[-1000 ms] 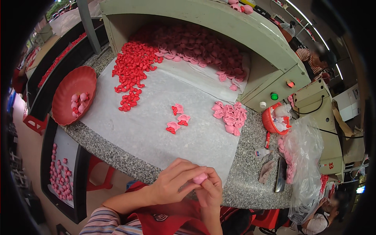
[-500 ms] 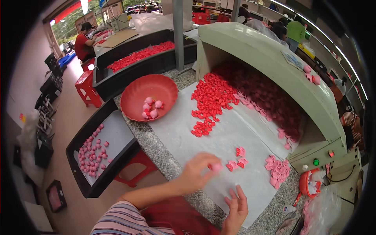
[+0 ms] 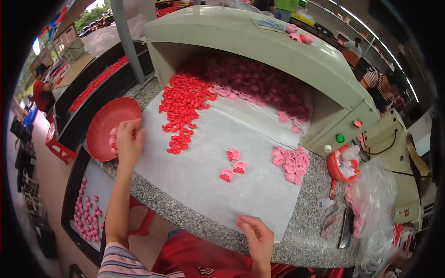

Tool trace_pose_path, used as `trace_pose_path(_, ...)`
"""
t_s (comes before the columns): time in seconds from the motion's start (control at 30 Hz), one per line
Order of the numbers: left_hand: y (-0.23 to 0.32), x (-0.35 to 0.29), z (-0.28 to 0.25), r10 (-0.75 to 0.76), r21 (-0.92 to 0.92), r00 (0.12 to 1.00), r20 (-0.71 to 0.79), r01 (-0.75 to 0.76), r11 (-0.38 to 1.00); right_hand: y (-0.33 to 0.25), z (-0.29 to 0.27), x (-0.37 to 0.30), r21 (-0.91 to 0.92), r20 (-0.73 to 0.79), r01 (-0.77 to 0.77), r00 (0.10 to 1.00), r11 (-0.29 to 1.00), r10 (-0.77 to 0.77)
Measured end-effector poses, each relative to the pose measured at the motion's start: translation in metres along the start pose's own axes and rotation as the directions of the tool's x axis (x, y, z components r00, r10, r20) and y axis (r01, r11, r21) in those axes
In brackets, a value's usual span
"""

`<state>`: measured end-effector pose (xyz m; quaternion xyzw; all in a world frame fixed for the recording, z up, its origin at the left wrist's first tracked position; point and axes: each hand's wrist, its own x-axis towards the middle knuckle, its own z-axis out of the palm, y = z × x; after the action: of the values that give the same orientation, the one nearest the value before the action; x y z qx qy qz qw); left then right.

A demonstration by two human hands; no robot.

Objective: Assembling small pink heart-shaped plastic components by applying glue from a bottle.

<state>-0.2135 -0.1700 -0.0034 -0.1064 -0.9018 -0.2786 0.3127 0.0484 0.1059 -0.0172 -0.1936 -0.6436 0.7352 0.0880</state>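
Note:
My left hand is over the right rim of a red scalloped bowl, beside several round pink pieces lying in it. Its thumb stands apart from the bent fingers, and I see nothing between them; the other fingertips are partly hidden. My right hand is open and empty above the near edge of a white sheet. Beyond it on the sheet lie three pink pieces with red parts joined to them. A pile of flat pink pieces is at the sheet's right.
Red pieces spill from under a pale green machine hood. At the lower left, a black tray holds round pink pieces. An orange basket and clear plastic bag are at the right. Other people work farther off.
My left hand has moved left from the sheet to the bowl, and the pink piece it held no longer shows in its fingers. The view has swung right; my right hand stays near the front edge.

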Motion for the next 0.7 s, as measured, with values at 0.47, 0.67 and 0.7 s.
trace_pose_path(0.47,0.16,-0.019,0.12,0.056,-0.24,0.579,0.813,0.247,0.939,0.005,-0.06,-0.031,-0.082,-0.184,0.049,0.981,0.995,-0.063)
trace_pose_path(0.67,0.15,-0.033,0.115,0.141,-0.578,0.675,0.724,0.483,0.658,-0.002,-0.107,-0.004,-0.111,-0.641,0.14,0.747,0.984,-0.179)
trace_pose_path(0.7,0.166,-0.038,0.1,0.109,-0.637,0.658,0.746,0.655,0.407,0.001,-0.126,0.005,-0.22,-0.696,0.169,0.663,0.961,-0.276)
